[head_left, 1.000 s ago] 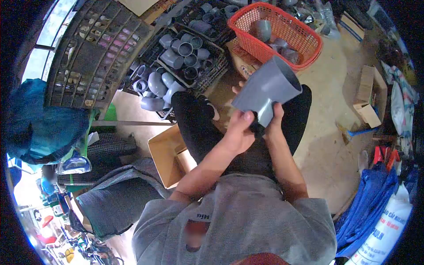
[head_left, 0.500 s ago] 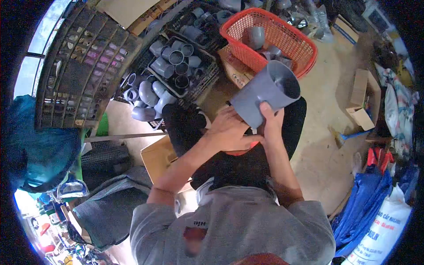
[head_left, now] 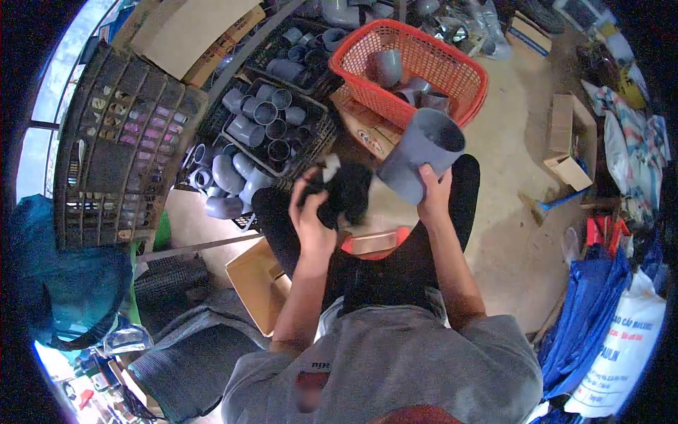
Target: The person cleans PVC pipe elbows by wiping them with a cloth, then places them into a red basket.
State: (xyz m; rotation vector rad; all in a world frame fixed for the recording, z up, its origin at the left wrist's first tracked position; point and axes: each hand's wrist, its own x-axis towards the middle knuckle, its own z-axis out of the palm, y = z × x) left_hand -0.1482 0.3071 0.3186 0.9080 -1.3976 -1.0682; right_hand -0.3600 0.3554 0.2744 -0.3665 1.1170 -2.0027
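My right hand grips a wide grey plastic pipe fitting low on its side, thumb across the wall. Its open round mouth tilts up and away to the right. Left of it, my left hand is closed around a dark, crumpled black cloth with a whitish patch near its top. Motion blurs this cloth, and it is apart from the fitting. Between my legs shows part of a red stool.
Ahead stands a red plastic basket with several grey fittings inside. Black crates of grey elbows and fittings are at the left front. An open cardboard box lies by my left side; another small carton is at the right.
My left hand has come away from the fitting and moved left, with the black cloth now in plain view. The fitting has stayed in my right hand and tipped more upright.
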